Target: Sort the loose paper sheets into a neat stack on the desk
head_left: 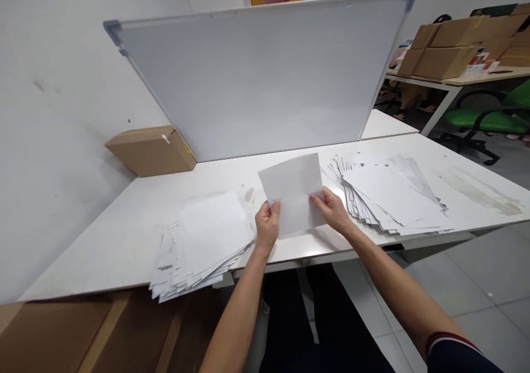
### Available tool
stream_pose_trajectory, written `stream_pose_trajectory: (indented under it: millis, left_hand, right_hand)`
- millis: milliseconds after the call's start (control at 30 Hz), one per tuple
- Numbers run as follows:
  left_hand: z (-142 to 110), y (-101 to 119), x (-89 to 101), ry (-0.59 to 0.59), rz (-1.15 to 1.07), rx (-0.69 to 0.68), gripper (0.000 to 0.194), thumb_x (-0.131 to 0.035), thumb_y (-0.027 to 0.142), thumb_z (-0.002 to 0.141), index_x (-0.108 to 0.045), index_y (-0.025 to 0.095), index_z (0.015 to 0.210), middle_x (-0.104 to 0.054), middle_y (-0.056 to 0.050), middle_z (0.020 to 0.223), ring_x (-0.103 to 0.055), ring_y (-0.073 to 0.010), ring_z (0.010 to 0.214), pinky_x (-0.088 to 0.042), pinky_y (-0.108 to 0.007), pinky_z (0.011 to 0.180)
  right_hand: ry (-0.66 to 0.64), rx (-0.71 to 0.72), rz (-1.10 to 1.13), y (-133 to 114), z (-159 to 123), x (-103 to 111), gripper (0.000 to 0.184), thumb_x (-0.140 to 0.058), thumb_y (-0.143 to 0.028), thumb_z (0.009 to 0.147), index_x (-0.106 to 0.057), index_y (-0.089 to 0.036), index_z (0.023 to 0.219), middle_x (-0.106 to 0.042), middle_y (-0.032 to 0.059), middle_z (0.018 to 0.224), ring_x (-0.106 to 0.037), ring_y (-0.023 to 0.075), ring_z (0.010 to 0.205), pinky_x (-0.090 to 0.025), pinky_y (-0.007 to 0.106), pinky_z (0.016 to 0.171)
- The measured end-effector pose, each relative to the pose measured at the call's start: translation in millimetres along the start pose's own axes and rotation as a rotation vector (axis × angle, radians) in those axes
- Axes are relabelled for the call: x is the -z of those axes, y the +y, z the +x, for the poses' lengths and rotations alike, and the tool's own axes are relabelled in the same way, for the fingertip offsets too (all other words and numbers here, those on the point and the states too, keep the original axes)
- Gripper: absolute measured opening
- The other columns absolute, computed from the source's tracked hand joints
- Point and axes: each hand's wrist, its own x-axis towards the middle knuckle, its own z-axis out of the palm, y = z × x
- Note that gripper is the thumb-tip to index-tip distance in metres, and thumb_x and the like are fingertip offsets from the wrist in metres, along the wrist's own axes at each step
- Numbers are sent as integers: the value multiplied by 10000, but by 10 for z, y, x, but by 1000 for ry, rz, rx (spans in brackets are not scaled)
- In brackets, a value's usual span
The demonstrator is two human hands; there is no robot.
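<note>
Between my hands is a blank white sheet of paper [292, 188], held tilted above the front part of the table. My left hand [268, 224] grips its left edge, thumb on the face toward me. At the right edge, my right hand [332, 210] pinches it with the thumb on top and the fingers behind. Whether it is one sheet or a few together, I cannot tell. A spread-out stack of papers [215, 226] lies left of my left hand, overhanging the front edge. Another fanned stack of papers [389, 193] lies right of my right hand.
A whiteboard [256, 80] leans at the back of the white table [116, 235]. A cardboard box [159, 152] stands at the back left. Open cartons [58, 334] sit below at the left. Farther right are stacked boxes [445, 61] and a green chair [472, 117].
</note>
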Motion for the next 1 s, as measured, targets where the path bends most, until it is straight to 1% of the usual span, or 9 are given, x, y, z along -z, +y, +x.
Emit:
stream_pose_trajectory:
  millis: [67, 100, 167, 233, 267, 367, 500, 667, 1000]
  left_hand:
    - [14, 10, -6, -15, -25, 28, 272, -583, 430, 790, -611, 169, 717, -551, 16, 605, -528, -108, 616, -423, -218, 625]
    - [37, -1, -1, 3, -35, 47, 290, -538, 440, 817, -627, 165, 785, -590, -3, 655, -558, -120, 647, -445, -233, 648]
    - [114, -58, 20, 81, 0, 83, 327, -448, 421, 865, -624, 155, 935, -644, -46, 773, -606, -148, 734, -479, -280, 712]
    - [213, -151, 45, 112, 173, 89, 283, -437, 326, 871, -604, 151, 1018, -657, -72, 862, -617, -164, 820, -481, -319, 792]
    - [259, -205, 55, 73, 300, 77, 276, -438, 255, 861, -592, 164, 1071, -654, -80, 939, -608, -173, 893, -465, -340, 848]
    - [337, -363, 61, -100, 560, -49, 402, -387, 101, 823, -554, 182, 1179, -590, -100, 1140, -533, -191, 1085, -403, -373, 971]
    - [317, -493, 43, -206, 699, -165, 514, -329, 20, 783, -557, 195, 1209, -542, -101, 1170, -489, -195, 1127, -381, -365, 1003]
    - [296, -497, 33, -229, 724, -155, 558, -328, -16, 746, -587, 219, 1181, -547, -82, 1119, -496, -196, 1077, -397, -358, 979]
    - [290, -503, 27, -245, 780, -147, 611, -341, -53, 697, -586, 221, 1186, -545, -83, 1090, -494, -207, 1067, -403, -342, 961]
  right_hand:
    - [-12, -92, 48, -25, -22, 146, 266, -572, -433, 786, -562, -195, 903, -628, 21, 782, -588, 177, 730, -475, 288, 641]
    - [-77, -177, 107, -17, -44, 232, 292, -587, -425, 776, -558, -193, 950, -642, 29, 813, -604, 183, 745, -486, 294, 643]
    - [-290, -397, 168, 41, -101, 405, 355, -618, -414, 753, -550, -183, 1013, -668, 58, 890, -633, 202, 771, -507, 312, 645]
    - [-452, -578, 73, 130, -163, 543, 349, -637, -412, 736, -567, -170, 977, -681, 85, 922, -649, 218, 758, -516, 324, 634]
    - [-479, -627, 6, 175, -189, 590, 330, -640, -413, 734, -577, -167, 946, -685, 92, 926, -653, 222, 751, -517, 325, 629]
    - [-433, -654, -52, 256, -227, 637, 292, -622, -414, 749, -583, -174, 912, -690, 91, 925, -658, 228, 770, -521, 320, 639]
    - [-408, -692, 10, 234, -172, 575, 248, -630, -383, 743, -591, -184, 886, -694, 90, 917, -659, 232, 792, -529, 320, 656]
    - [-346, -726, 31, 220, -48, 477, 186, -645, -345, 728, -593, -187, 813, -699, 84, 859, -658, 218, 727, -529, 311, 608]
    - [-328, -750, 116, 308, 5, 413, 181, -657, -353, 711, -600, -199, 787, -702, 75, 805, -658, 212, 691, -538, 317, 583]
